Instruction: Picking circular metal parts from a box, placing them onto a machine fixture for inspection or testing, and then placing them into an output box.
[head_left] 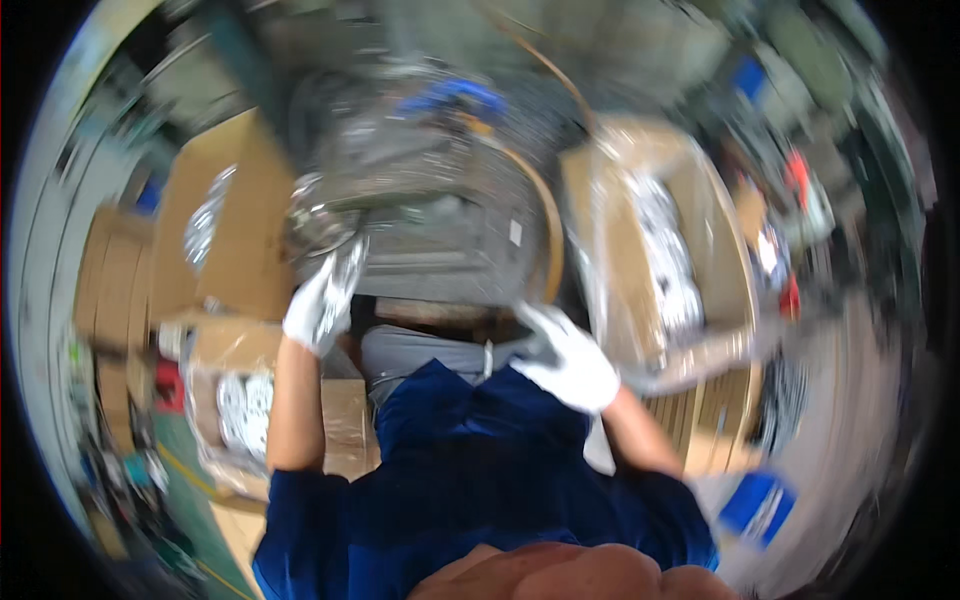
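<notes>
One left hand [318,310], left of centre, beside a shiny part [322,228]: grip blurred, can't tell! Right hand [568,362], centre, grip apart.

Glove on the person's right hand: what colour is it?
The glove is white; it shows best in the head view, though slightly blurred.

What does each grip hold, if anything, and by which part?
The left grip is near a shiny round thing; blur hides whether it holds any part. The right grip looks open, holding nothing.
</notes>
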